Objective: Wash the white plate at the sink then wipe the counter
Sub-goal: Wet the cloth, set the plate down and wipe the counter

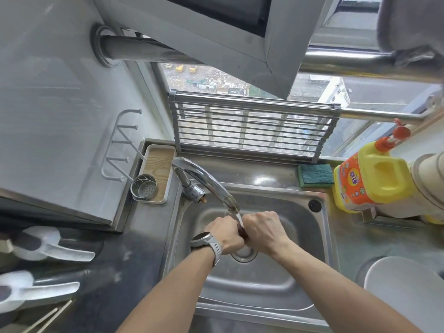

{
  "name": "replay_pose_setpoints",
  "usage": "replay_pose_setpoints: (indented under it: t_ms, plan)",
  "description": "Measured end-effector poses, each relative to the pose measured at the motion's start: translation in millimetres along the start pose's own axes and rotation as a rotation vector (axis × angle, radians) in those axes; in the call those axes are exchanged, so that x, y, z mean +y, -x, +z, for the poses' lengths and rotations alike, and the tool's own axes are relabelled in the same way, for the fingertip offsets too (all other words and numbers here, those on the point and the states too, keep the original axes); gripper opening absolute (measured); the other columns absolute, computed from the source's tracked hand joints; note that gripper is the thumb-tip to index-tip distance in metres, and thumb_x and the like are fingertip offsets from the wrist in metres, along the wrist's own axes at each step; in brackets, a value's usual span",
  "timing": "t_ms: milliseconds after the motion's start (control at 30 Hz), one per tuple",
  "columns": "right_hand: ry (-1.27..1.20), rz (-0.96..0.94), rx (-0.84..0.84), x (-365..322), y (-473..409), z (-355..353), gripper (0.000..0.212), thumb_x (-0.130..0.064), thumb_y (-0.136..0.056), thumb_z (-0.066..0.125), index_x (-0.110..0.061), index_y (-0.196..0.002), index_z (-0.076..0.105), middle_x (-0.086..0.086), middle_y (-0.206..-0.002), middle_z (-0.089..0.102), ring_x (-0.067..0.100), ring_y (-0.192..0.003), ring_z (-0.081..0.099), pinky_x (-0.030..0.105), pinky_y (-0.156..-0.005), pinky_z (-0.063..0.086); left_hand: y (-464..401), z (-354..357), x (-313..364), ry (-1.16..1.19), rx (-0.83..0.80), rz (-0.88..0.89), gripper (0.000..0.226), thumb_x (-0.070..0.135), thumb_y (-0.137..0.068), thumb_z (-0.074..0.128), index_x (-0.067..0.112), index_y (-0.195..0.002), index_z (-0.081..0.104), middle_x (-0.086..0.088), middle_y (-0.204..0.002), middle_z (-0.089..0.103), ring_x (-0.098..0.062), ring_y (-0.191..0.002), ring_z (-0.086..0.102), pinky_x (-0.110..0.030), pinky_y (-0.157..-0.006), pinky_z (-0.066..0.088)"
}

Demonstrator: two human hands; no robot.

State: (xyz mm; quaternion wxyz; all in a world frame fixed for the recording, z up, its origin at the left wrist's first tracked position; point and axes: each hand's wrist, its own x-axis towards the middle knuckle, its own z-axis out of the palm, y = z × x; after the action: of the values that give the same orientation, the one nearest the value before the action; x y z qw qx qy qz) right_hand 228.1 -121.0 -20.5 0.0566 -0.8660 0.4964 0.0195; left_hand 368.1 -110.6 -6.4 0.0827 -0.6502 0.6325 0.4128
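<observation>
Both hands [242, 234] under the faucet [204, 181], white plate [406, 292] well right of them

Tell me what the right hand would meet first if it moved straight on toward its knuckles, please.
The right hand points left, toward the left hand, so it would meet that first; they already look touching under the faucet stream, with something small and dark between them.

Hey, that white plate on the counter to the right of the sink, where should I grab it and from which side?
Take the white plate by its left rim, the edge nearest the sink, reaching across with the right hand. It seems to lie flat on the counter, so pinch with the thumb on top and fingers slipped under the rim. Its right part runs out of view.
</observation>
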Motion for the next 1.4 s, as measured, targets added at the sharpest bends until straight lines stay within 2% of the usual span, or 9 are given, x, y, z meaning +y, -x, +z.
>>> replay_pose_setpoints:
  t_ms: [133,367,500,600,767,967,1200,1300,1400]
  plan:
    - [-0.261,0.178,-0.274,18.2,3.4,-3.6,0.031,-0.039,-0.071,0.07,-0.023,-0.09,0.052,0.004,-0.095,0.069,0.031,-0.09,0.064,0.035,-0.066,0.041,4.5,-1.4,-12.7,0.636,-0.146,0.09,0.02,0.03,-0.073,0.078,0.026,-0.086,0.064,0.002,-0.077,0.07,-0.023,-0.072,0.071,-0.026,-0.052,0.051]
    - [-1.265,0.512,-0.49,39.0,28.0,-16.1,0.052,-0.057,-0.063,0.087,-0.029,-0.1,0.064,-0.007,-0.075,0.064,0.01,-0.06,0.054,0.025,-0.046,0.039,11.0,-0.3,-12.8,1.265,0.083,-0.194,0.018,0.007,-0.098,0.061,-0.001,-0.108,0.072,-0.018,-0.096,0.07,-0.019,-0.069,0.064,-0.022,-0.046,0.05]
    - [-1.641,0.771,-0.456,41.9,34.0,-1.4,0.045,-0.057,-0.079,0.073,-0.023,-0.108,0.07,0.008,-0.092,0.068,0.021,-0.068,0.061,0.027,-0.056,0.044,19.5,-0.4,-16.5,1.367,0.086,-0.203,0.039,-0.021,-0.085,0.039,0.009,-0.081,0.064,-0.013,-0.096,0.068,-0.022,-0.077,0.064,-0.028,-0.054,0.058]
    - [-1.879,0.952,-0.417,34.0,28.8,3.0,0.026,-0.038,-0.088,0.072,-0.017,-0.101,0.074,0.015,-0.098,0.071,0.029,-0.088,0.069,0.038,-0.077,0.055,22.7,5.4,-26.5,1.14,-0.005,-0.115,0.062,-0.022,-0.071,0.043,0.023,-0.111,0.058,-0.008,-0.102,0.065,-0.025,-0.093,0.068,-0.032,-0.065,0.059]
    - [-1.804,0.559,-0.462,28.3,12.4,-11.1,0.029,0.008,-0.076,0.077,-0.01,-0.098,0.069,0.014,-0.1,0.072,0.027,-0.092,0.071,0.037,-0.077,0.059,19.7,1.3,-20.8,0.41,-0.019,0.074,0.071,0.027,-0.064,0.083,0.032,-0.128,0.053,0.001,-0.118,0.05,-0.017,-0.103,0.061,-0.022,-0.081,0.053]
    - [-2.153,0.493,-0.522,45.7,12.5,-9.4,0.039,-0.029,-0.077,0.084,-0.008,-0.108,0.072,0.019,-0.117,0.066,0.028,-0.101,0.066,0.045,-0.092,0.05,22.8,-7.3,-15.5,-0.039,0.458,0.362,0.023,0.015,-0.087,0.055,0.011,-0.107,0.067,-0.009,-0.103,0.07,-0.03,-0.1,0.063,-0.034,-0.081,0.049]
    - [-2.14,-0.01,-1.274,27.0,-8.2,5.1,0.07,-0.034,-0.092,0.065,-0.011,-0.151,0.035,0.015,-0.15,0.045,0.052,-0.136,0.041,0.061,-0.112,0.032,23.4,-16.9,-17.4,-0.301,0.6,0.744,0.024,0.015,-0.084,0.067,0.012,-0.108,0.065,-0.013,-0.102,0.065,-0.028,-0.075,0.062,-0.037,-0.056,0.057]
    - [-1.788,-0.113,-1.352,14.1,-26.1,-13.0,0.042,-0.027,-0.097,0.06,-0.009,-0.135,0.058,-0.001,-0.11,0.074,0.011,-0.082,0.072,0.031,-0.081,0.052,16.8,-17.1,-19.1,-0.552,0.683,0.775,0.028,0.017,-0.08,0.065,0.012,-0.106,0.072,-0.006,-0.092,0.072,-0.02,-0.07,0.067,-0.027,-0.055,0.056]
    - [-1.387,0.039,-1.272,5.7,-34.9,-26.6,0.013,-0.018,-0.088,0.067,-0.007,-0.086,0.075,-0.01,-0.056,0.065,0.003,-0.037,0.045,0.015,-0.035,0.029,14.1,-19.1,-18.9,-0.659,0.614,0.672,0.018,0.019,-0.066,0.078,0.017,-0.085,0.076,0.0,-0.073,0.069,-0.017,-0.059,0.065,-0.026,-0.045,0.051]
